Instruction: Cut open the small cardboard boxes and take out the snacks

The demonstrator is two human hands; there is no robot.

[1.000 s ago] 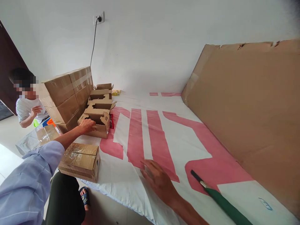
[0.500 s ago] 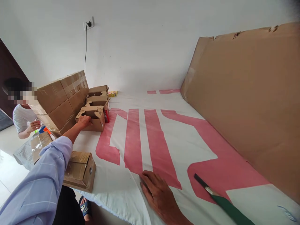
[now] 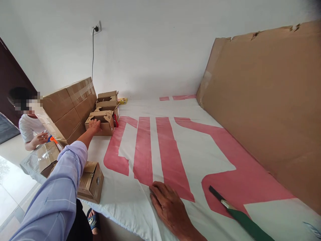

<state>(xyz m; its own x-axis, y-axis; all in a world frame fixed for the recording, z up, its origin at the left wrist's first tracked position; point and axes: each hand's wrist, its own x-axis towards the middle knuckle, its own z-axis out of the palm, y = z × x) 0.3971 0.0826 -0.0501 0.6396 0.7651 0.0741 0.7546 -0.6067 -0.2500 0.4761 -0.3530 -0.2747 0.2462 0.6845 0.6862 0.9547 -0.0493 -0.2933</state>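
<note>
My left hand [image 3: 94,126] reaches far across the sheet and rests on the near edge of a small open cardboard box [image 3: 103,121], fingers curled over its flap. My right hand [image 3: 168,207] lies flat, palm down, on the white and pink printed sheet [image 3: 160,150] near its front edge, holding nothing. A green-handled cutter [image 3: 238,217] with its dark blade out lies on the sheet to the right of that hand, apart from it.
Two more small open boxes [image 3: 107,97] stand behind the first. Large taped cartons [image 3: 67,107] are stacked at the left. A taped box [image 3: 90,180] sits at the sheet's left edge. A big cardboard sheet [image 3: 265,107] leans at the right. Another person [image 3: 31,124] crouches at far left.
My left hand has slid the small box back toward the other boxes. My right hand has settled flat on the sheet. The view has shifted slightly.
</note>
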